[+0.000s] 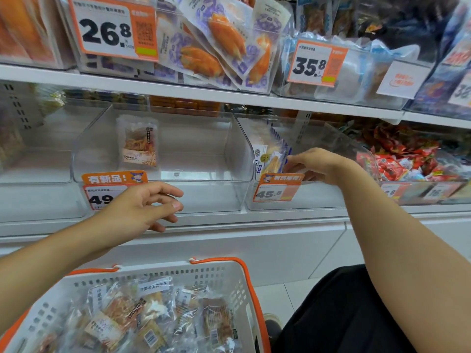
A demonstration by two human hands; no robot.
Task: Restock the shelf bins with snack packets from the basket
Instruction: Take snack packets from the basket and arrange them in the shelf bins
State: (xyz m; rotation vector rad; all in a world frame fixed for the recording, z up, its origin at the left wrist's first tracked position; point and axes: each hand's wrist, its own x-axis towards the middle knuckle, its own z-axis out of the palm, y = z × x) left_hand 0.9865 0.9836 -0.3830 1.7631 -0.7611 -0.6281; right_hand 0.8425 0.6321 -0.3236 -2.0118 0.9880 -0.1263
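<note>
The right hand [316,163] holds a blue packet [271,155] in its fingers inside the right bin [318,197]. Stand it against the bin wall before letting go. The left hand [142,205] hovers empty, fingers loosely curled, above the basket [224,273] of packets.

- The shelf bins [163,149] show as clear, glossy hard plastic.
- The basket [178,276] looks like matt white perforated plastic, with an orange rim.
- The snack packets [153,314] are shiny, crinkled transparent film.
- The price tags [112,29] read as glossy printed card.
</note>
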